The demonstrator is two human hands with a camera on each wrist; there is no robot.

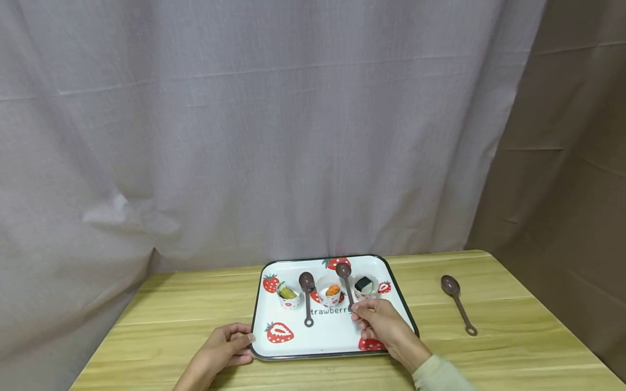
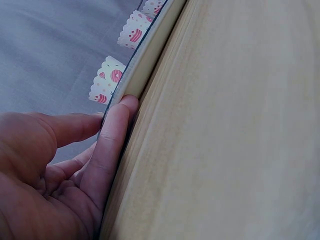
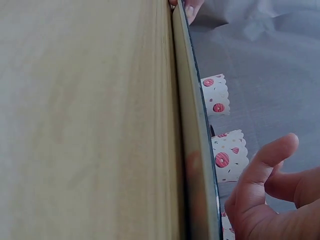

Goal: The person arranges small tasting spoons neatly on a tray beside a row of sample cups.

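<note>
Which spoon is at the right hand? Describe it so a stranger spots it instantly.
On the table sits a white tray with three cups abreast. Between the middle cup and the right cup is a brown spoon, its handle end in the right hand. The left spoon and off-tray spoon look alike; only this one is held.

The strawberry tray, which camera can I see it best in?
The head view: it shows nearly all of the tray from above, with its printed strawberries. Both wrist views catch only a narrow strip of its outer side.
</note>
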